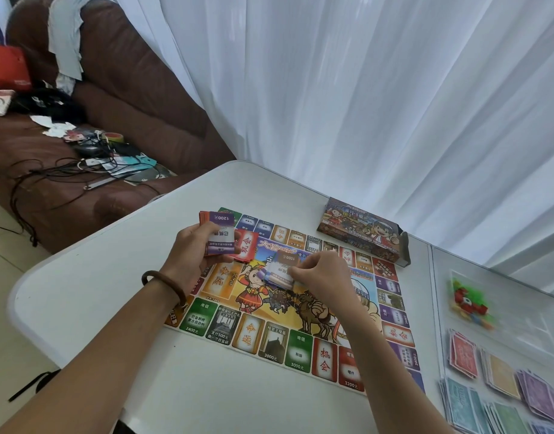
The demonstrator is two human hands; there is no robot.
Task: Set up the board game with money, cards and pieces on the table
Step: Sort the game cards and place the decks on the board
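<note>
Holding a stack (220, 244) of cards, the left grip (195, 255) curls its fingers round it, raised over the board's (269, 338) left part. Red cards (248, 249) lie on the board just right of this grip. The right grip (321, 274) pinches the top card (283, 265) of a small pile between the two grips, near the board's middle; blur hides whether that card is lifted. Beyond the right grip, the box (360, 230) lies on the white counter (91, 277), touching the board's far edge. Well to the right of the right grip sits a blurred bag (468, 300) of pieces, and nearer the person than the bag lie coloured money piles (501, 379).
</note>
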